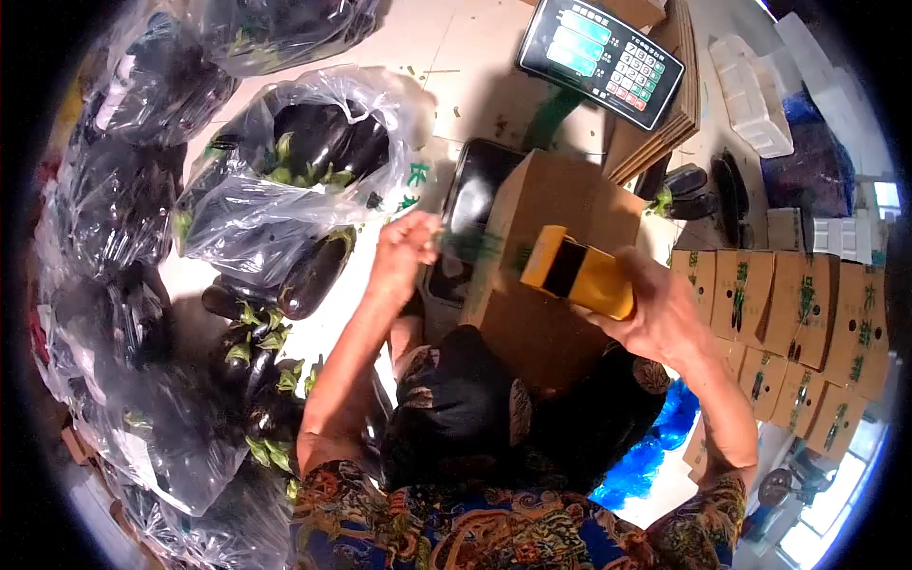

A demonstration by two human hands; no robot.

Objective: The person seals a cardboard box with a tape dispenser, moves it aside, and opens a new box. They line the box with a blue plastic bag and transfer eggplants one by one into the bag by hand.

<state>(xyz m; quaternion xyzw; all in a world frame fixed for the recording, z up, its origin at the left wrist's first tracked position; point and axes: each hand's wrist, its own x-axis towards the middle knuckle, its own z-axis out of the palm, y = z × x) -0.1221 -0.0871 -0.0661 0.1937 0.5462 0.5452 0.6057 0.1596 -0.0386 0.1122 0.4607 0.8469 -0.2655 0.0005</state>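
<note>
A cardboard box stands in front of me on the black platform of a scale. My right hand grips a yellow tape dispenser above the box top. Clear tape with green print stretches from the dispenser over the box's left edge toward my left hand. The fingers of that hand are closed in a pinch, at the tape's end. Part of the tape is hard to see against the box.
On the left are clear plastic bags of eggplants and loose eggplants. The scale's display stands ahead, by flattened cardboard. Printed cartons are stacked right, near a white foam box and blue plastic.
</note>
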